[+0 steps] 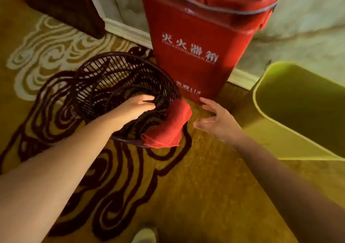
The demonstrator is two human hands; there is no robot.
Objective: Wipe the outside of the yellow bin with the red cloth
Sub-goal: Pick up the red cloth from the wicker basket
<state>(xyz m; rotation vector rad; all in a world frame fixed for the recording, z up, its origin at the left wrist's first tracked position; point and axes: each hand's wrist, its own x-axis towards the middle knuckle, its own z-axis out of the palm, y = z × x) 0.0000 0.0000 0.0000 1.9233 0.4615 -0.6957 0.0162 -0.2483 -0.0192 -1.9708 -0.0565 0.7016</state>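
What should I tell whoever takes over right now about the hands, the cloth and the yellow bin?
Left hand: open, fingers inside the dark basket, holding nothing.
Right hand: open, empty, fingers spread just right of the red cloth, not touching it.
Red cloth: draped over the basket's near rim.
Yellow bin: on the carpet at the right, beside the red fire extinguisher box.
Done: nothing; cloth not picked up.
Left: take the cloth, wipe the bin's outside.
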